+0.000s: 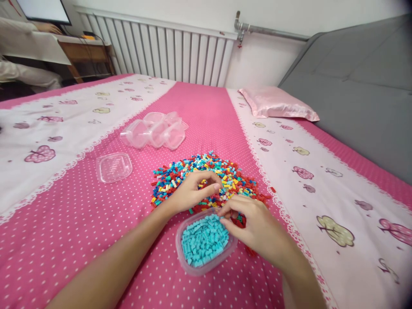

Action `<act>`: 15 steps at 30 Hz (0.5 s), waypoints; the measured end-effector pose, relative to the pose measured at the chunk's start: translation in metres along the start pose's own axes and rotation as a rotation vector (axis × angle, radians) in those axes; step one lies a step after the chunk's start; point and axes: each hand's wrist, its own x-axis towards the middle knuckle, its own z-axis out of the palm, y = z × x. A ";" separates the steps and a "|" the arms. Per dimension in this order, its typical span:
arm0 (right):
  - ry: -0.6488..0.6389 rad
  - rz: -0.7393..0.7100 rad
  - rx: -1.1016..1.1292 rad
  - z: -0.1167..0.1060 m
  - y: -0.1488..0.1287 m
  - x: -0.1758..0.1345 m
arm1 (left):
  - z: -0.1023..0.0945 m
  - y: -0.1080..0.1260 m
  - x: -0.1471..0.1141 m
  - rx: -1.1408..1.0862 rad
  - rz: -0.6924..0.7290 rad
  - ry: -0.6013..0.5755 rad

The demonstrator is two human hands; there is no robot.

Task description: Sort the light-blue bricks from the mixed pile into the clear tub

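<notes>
We see bright, soft light whose source lies out of view. Pale glints catch on the stacked translucent plastic tubs (156, 132) and the shiny pink satin pillow (278, 104). The flat black-framed monitor (45, 9) glows white, with deep shadow below it. Wide-angle distortion stretches our edges and slants the white metal radiator (157, 45); our upper right corner darkens, and fine detail looks slightly soft.

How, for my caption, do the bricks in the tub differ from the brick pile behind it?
The tub bricks all look turquoise, whereas the brick pile mixes red, blue, yellow and other colors. The tub bricks sit inside a translucent tub; the brick pile spreads loose on the bedspread. The brick pile covers more area than the tub bricks. Both consist of small pieces.
</notes>
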 end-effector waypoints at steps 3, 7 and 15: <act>0.058 -0.006 -0.092 0.005 0.002 0.000 | 0.000 0.000 -0.001 0.005 -0.003 0.003; 0.037 0.000 -0.180 0.009 0.004 -0.001 | 0.000 -0.001 -0.001 0.008 -0.004 0.002; -0.007 0.052 -0.163 0.010 0.003 -0.001 | 0.000 0.001 0.000 0.004 -0.002 -0.002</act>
